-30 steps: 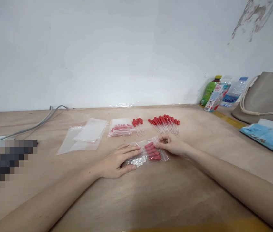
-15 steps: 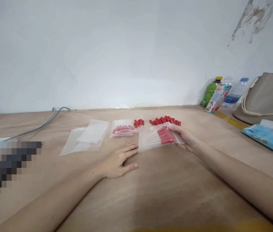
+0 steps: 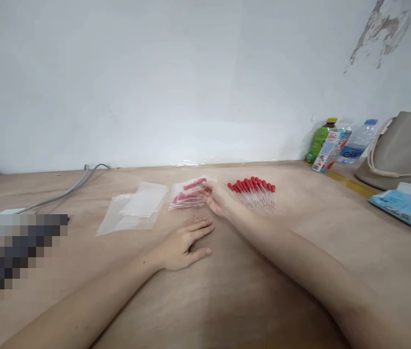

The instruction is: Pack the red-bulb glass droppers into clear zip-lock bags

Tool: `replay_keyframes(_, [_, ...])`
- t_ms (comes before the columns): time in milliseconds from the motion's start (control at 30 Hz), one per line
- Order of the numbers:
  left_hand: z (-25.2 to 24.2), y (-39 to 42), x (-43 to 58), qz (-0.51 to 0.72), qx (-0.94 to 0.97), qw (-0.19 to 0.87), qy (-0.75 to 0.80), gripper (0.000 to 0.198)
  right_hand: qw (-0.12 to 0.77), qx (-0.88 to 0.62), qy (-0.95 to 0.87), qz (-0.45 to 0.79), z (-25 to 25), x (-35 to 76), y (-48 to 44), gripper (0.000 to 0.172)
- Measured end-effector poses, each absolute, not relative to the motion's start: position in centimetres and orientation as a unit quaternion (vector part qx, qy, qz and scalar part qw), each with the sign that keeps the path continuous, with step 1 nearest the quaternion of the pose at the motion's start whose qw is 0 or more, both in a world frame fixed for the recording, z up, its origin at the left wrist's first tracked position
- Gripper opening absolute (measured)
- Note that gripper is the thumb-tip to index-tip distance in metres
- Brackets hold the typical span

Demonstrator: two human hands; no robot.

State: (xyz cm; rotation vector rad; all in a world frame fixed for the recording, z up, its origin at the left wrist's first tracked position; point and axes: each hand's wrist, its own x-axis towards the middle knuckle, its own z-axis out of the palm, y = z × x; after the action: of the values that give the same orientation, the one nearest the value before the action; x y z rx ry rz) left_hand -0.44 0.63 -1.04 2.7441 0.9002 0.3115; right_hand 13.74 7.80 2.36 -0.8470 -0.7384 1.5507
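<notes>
My right hand [image 3: 217, 197] reaches across the wooden table [image 3: 249, 271] and grips a clear plastic bag of red-capped droppers [image 3: 192, 186], laying it on top of another filled bag [image 3: 185, 199]. My left hand [image 3: 182, 243] lies flat on the table with its fingers stretched out, holding nothing. A loose row of red-capped glass droppers [image 3: 253, 191] lies just right of my right hand. A stack of empty clear bags [image 3: 134, 210] lies to the left of the filled bags.
Several bottles [image 3: 332, 141] stand against the white wall at the back right, beside a beige bag [image 3: 403, 148] and a blue tissue pack [image 3: 407, 207]. A grey cable [image 3: 65, 191] runs along the left of the table. A blurred-out area covers the left edge.
My right hand lifted the filled bag from the middle of the table and carried it left and back onto the other filled bag. My left hand stayed flat where it was.
</notes>
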Motion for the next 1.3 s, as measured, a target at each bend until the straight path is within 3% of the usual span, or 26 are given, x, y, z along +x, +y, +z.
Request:
replay_keyframes(200, [-1.2,0.7,-0.6,0.123,0.94,0.125,0.293,0.053,0.454,-0.453,-0.407,0.65,2.0,12.6,7.9,0.013])
replay_keyframes(300, [-1.2,0.4,-0.5,0.146,0.94,0.117,0.286,0.048,0.377,-0.5,-0.476,0.617,1.9,14.6,7.5,0.021])
replay_keyframes(400, [-1.0,0.2,-0.3,0.237,0.92,0.057,0.306,0.025,0.337,-0.569,-0.605,0.443,1.4,17.4,7.5,0.031])
replay_keyframes(467, [-0.7,0.6,-0.5,0.347,0.87,-0.023,0.349,0.019,0.34,-0.602,-0.653,0.309,0.8,19.2,7.8,0.033])
replay_keyframes(600, [-0.1,2.7,-2.2,0.465,0.734,-0.176,0.463,0.017,0.368,-0.638,-0.651,0.184,-0.6,21.2,9.0,0.018])
replay_keyframes(667, [-0.1,4.3,-3.8,0.425,0.687,-0.215,0.549,0.019,0.364,-0.649,-0.65,0.155,-1.1,21.1,9.6,0.015])
replay_keyframes(733, [-0.4,5.8,-5.5,0.346,0.658,-0.215,0.633,0.029,0.353,-0.659,-0.649,0.14,-1.5,20.7,10.3,0.023])
replay_keyframes(833, [-1.3,7.5,-7.9,0.209,0.639,-0.181,0.718,0.048,0.334,-0.671,-0.649,0.128,-1.6,19.6,11.1,0.032])
replay_keyframes(900, [-1.9,8.2,-9.0,0.134,0.635,-0.133,0.749,0.058,0.319,-0.674,-0.655,0.124,-1.6,19.1,11.6,0.029])
replay_keyframes(1100, [-2.2,8.9,-10.0,0.077,0.664,-0.075,0.74,0.045,0.283,-0.663,-0.681,0.126,-1.5,18.6,12.3,0.014])
replay_keyframes(1300, [-1.2,8.7,-10.0,0.108,0.657,-0.076,0.742,0.041,0.299,-0.647,-0.69,0.126,-1.4,18.6,12.0,0.009])
